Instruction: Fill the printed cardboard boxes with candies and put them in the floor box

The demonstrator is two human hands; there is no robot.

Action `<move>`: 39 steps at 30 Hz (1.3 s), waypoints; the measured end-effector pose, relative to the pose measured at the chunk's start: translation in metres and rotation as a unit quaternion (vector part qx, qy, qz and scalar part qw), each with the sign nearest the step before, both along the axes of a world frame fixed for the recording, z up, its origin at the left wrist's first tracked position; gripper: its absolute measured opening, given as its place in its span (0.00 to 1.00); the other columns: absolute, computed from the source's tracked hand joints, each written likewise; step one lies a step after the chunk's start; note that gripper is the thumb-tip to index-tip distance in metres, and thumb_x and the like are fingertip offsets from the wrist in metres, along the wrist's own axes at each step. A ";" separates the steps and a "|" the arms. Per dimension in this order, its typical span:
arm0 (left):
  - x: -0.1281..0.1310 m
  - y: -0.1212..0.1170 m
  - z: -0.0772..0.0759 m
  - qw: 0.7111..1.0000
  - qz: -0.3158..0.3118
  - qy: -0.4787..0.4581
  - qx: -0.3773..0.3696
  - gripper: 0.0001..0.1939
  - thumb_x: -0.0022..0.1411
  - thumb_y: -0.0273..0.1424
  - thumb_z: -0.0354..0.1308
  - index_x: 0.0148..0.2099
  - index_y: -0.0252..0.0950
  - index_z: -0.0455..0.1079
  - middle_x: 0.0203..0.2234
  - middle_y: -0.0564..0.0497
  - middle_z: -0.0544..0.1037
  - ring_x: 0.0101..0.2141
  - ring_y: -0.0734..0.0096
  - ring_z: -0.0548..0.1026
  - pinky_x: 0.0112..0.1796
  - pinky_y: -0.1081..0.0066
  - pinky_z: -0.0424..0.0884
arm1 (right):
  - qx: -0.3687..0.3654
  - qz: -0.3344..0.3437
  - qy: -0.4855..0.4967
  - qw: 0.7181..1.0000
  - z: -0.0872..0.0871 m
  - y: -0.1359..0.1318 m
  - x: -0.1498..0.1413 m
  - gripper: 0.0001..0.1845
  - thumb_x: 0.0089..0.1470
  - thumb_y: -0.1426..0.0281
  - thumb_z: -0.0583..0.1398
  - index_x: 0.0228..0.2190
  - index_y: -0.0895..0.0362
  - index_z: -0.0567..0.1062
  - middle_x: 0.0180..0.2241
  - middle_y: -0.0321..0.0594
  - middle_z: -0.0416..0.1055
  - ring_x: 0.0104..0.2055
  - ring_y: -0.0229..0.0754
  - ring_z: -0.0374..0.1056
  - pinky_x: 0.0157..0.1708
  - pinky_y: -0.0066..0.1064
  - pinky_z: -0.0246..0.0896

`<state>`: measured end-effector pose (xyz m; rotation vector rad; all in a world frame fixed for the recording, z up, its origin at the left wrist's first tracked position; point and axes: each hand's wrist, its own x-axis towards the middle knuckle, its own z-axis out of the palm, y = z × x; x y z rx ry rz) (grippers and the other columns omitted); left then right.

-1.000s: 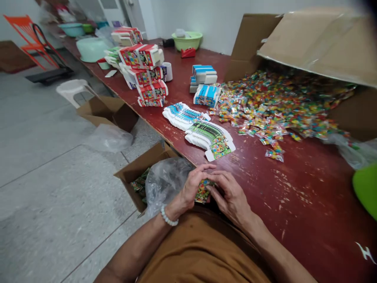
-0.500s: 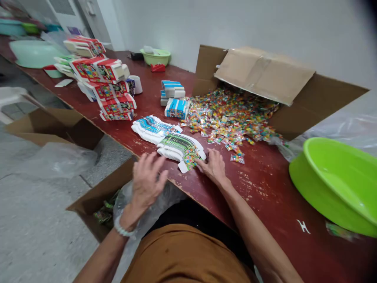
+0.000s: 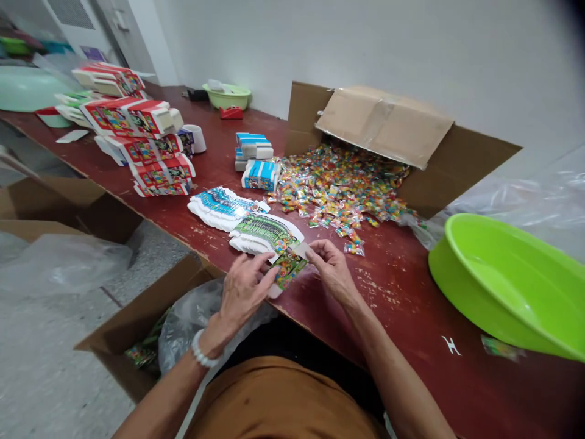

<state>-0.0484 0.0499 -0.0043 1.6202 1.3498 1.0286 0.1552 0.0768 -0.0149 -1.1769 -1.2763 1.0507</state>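
**A:** What's the left hand (image 3: 244, 291) doing?

**B:** It's curling its fingers around the lower end of a printed card blank (image 3: 289, 268), and the right hand (image 3: 331, 271) is pinching the upper end between thumb and fingertips. Both are mostly closed, and they're sharing this one piece.

**A:** How is the card lying?

**B:** It's sitting between the two hands, just over the near edge of the red tabletop (image 3: 402, 317), with its long axis running from about 7 o'clock to 1 o'clock. The left hand is covering more of it, while the right hand is holding only the tip.

**A:** What's lying around them?

**B:** A stack of die-cut card blanks (image 3: 265, 236) is resting just beside them at 11 o'clock, and a blue-printed stack (image 3: 222, 207) is lying beyond it. Loose candy packets (image 3: 340, 183) are spreading out at 1 o'clock, and a green plastic basin (image 3: 503, 286) is sitting at 3 o'clock. Down at 8 o'clock, a cardboard carton (image 3: 155, 299) is standing on the floor, lined with a clear plastic bag (image 3: 192, 323).
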 end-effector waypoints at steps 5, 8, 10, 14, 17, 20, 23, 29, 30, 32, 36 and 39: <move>-0.004 -0.024 0.011 0.871 -0.239 -0.297 -0.309 0.21 0.54 0.41 0.69 0.47 0.34 0.77 0.38 0.41 0.83 0.36 0.55 0.82 0.38 0.63 0.75 | 0.003 0.108 0.038 0.993 0.018 -0.022 -0.015 0.13 0.56 0.58 0.64 0.36 0.54 0.73 0.31 0.36 0.73 0.33 0.39 0.67 0.35 0.31 0.65; -0.001 -0.034 0.007 0.824 -0.241 -0.378 -0.347 0.19 0.53 0.42 0.70 0.40 0.32 0.77 0.32 0.44 0.81 0.26 0.64 0.80 0.31 0.67 0.74 | 0.060 0.072 -0.051 0.994 0.020 -0.033 -0.025 0.10 0.59 0.61 0.62 0.41 0.53 0.73 0.36 0.38 0.71 0.37 0.41 0.67 0.38 0.33 0.66; 0.000 -0.037 0.003 0.843 -0.209 -0.377 -0.320 0.19 0.55 0.45 0.69 0.35 0.33 0.76 0.27 0.48 0.78 0.21 0.71 0.74 0.27 0.70 0.71 | 0.136 0.034 -0.165 0.976 0.023 -0.041 -0.029 0.11 0.58 0.64 0.63 0.43 0.52 0.73 0.43 0.42 0.70 0.43 0.45 0.67 0.44 0.38 0.66; -0.001 -0.038 0.002 0.891 -0.224 -0.289 -0.269 0.18 0.52 0.45 0.70 0.30 0.34 0.75 0.20 0.51 0.74 0.20 0.72 0.70 0.27 0.71 0.67 | 0.204 0.095 -0.328 0.918 0.034 -0.051 -0.031 0.14 0.51 0.66 0.70 0.39 0.53 0.75 0.42 0.44 0.70 0.45 0.49 0.67 0.44 0.39 0.64; -0.004 -0.038 0.004 0.920 -0.213 -0.214 -0.248 0.17 0.49 0.44 0.71 0.28 0.36 0.74 0.18 0.53 0.72 0.22 0.72 0.68 0.27 0.72 0.64 | 0.200 0.133 -0.326 0.914 0.039 -0.052 -0.030 0.11 0.52 0.71 0.69 0.36 0.55 0.73 0.38 0.40 0.72 0.41 0.44 0.67 0.40 0.34 0.63; -0.009 -0.041 0.004 0.909 -0.239 -0.220 -0.262 0.23 0.52 0.52 0.68 0.30 0.36 0.73 0.19 0.53 0.73 0.22 0.71 0.69 0.29 0.71 0.65 | 0.169 0.167 -0.293 0.926 0.038 -0.052 -0.029 0.07 0.52 0.76 0.66 0.31 0.55 0.73 0.31 0.36 0.72 0.32 0.39 0.66 0.33 0.29 0.59; -0.014 -0.049 0.003 0.882 -0.278 -0.242 -0.293 0.27 0.53 0.57 0.64 0.29 0.36 0.72 0.19 0.52 0.73 0.21 0.71 0.71 0.29 0.70 0.66 | 0.090 0.248 -0.237 0.935 0.035 -0.054 -0.027 0.05 0.55 0.74 0.64 0.30 0.55 0.73 0.27 0.32 0.70 0.26 0.35 0.63 0.27 0.27 0.56; -0.020 -0.065 -0.003 0.861 -0.262 -0.242 -0.362 0.18 0.49 0.43 0.70 0.28 0.37 0.69 0.17 0.56 0.72 0.18 0.74 0.71 0.23 0.72 0.69 | -0.063 0.449 -0.079 0.888 0.034 -0.058 -0.029 0.14 0.58 0.59 0.65 0.39 0.53 0.68 0.35 0.38 0.75 0.32 0.39 0.70 0.30 0.29 0.65; -0.020 -0.067 -0.004 0.858 -0.262 -0.241 -0.369 0.16 0.47 0.40 0.71 0.28 0.37 0.68 0.17 0.57 0.71 0.17 0.74 0.70 0.21 0.73 0.68 | -0.087 0.469 -0.060 0.877 0.034 -0.057 -0.030 0.17 0.58 0.57 0.65 0.39 0.53 0.67 0.35 0.38 0.75 0.34 0.40 0.71 0.32 0.30 0.66; -0.020 -0.069 -0.006 0.863 -0.256 -0.236 -0.365 0.15 0.45 0.35 0.72 0.28 0.37 0.68 0.17 0.58 0.71 0.17 0.75 0.69 0.19 0.75 0.67 | -0.119 0.483 -0.043 0.866 0.031 -0.056 -0.033 0.19 0.58 0.55 0.65 0.39 0.52 0.64 0.34 0.38 0.74 0.34 0.40 0.71 0.33 0.30 0.66; -0.018 -0.069 -0.006 0.903 -0.177 -0.246 -0.304 0.13 0.48 0.36 0.69 0.31 0.34 0.71 0.19 0.56 0.73 0.18 0.76 0.71 0.20 0.76 0.68 | -0.033 0.290 -0.135 0.947 0.026 -0.055 -0.042 0.18 0.54 0.58 0.68 0.40 0.53 0.69 0.30 0.34 0.70 0.27 0.35 0.63 0.28 0.27 0.60; -0.011 -0.066 -0.004 0.910 -0.135 -0.267 -0.288 0.16 0.52 0.40 0.67 0.35 0.33 0.73 0.23 0.52 0.76 0.19 0.73 0.74 0.22 0.73 0.71 | -0.020 0.181 -0.129 0.975 0.025 -0.057 -0.049 0.19 0.50 0.56 0.69 0.38 0.55 0.76 0.32 0.37 0.72 0.27 0.37 0.64 0.27 0.29 0.61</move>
